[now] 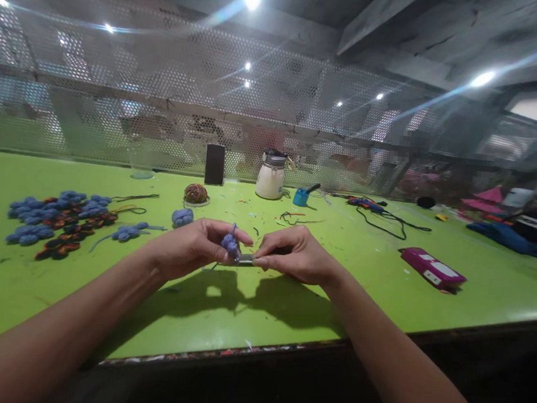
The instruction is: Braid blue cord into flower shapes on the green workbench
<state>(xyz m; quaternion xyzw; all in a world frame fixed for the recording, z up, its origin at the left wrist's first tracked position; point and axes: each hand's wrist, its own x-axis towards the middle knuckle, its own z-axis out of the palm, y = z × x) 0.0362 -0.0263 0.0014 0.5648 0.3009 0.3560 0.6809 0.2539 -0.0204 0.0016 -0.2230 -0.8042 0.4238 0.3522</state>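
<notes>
My left hand (185, 247) pinches a small blue crocheted piece (230, 245), with a strand of blue yarn at its fingers. In my right hand (297, 254), thumb and fingers are closed around a metal crochet hook (246, 259), which points left at the blue piece. The two hands are close together, just above the green tabletop. The hook's tip is hidden at the yarn. Behind my left hand lies a ball of blue yarn (182, 218). Left of it rests a blue crocheted flower (127, 232) with loose yarn tails.
Blue crocheted flowers (33, 210) and dark orange-black ones (59, 246) lie at the left. Farther back stand a multicoloured yarn ball (196, 193), a dark phone-like slab (214, 164), a white jar (270, 179) and a blue pot (301, 196). A magenta box (431, 269) lies right.
</notes>
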